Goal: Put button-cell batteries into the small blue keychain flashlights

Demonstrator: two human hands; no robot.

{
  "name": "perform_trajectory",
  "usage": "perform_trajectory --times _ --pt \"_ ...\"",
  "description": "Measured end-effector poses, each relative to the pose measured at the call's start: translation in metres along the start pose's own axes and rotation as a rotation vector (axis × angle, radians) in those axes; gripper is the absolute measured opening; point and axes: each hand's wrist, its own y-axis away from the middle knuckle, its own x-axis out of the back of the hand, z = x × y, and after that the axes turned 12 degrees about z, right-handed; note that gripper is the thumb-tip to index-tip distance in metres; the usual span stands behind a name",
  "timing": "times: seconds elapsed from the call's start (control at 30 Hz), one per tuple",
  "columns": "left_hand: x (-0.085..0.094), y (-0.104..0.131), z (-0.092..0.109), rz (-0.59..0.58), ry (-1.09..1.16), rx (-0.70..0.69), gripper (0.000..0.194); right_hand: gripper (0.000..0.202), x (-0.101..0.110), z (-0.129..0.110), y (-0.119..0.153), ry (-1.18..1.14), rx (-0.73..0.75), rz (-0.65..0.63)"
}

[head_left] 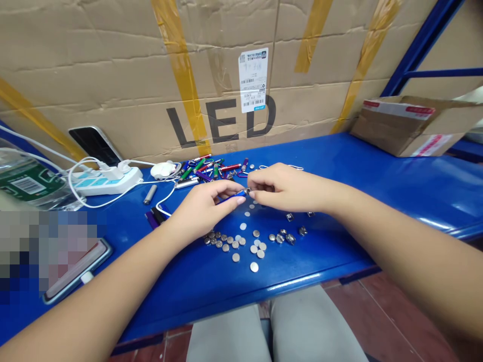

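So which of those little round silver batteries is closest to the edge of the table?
The lone button battery, lying at the front of the scatter on the blue table. All the others lie farther back, toward the hands.

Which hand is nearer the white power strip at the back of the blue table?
Left. The left hand lies just right of the white power strip; the right hand is farther right, beyond it.

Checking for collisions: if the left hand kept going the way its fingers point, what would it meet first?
Probably the right hand: the left hand points right, holding a small blue flashlight whose tip already reaches those fingertips.
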Motion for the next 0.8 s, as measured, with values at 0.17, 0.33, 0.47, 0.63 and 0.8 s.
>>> perform_trajectory --times 0.17,0.33,0.47,0.63,0.8 --pt "0.000 0.001 0.000 0.042 -0.018 -0.078 0.026 0.013 -0.003 0.001 -0.001 -0.004 0.050 -0.006" --pt "0.003 0.000 0.002 0.097 -0.141 -0.250 0.022 0.020 -0.006 0.002 -0.001 -0.012 0.060 0.011" --pt "0.006 -0.002 0.002 0.021 -0.171 -0.140 0.023 0.021 -0.005 0.002 -0.001 0.099 0.066 -0.016" --pt "0.011 -0.004 -0.001 -0.126 -0.018 0.162 0.031 0.017 -0.008 0.001 -0.003 0.378 0.086 0.040" --pt "0.011 -0.003 -0.001 -0.162 0.098 0.286 0.029 0.012 -0.013 0.000 -0.001 0.604 0.254 0.020"
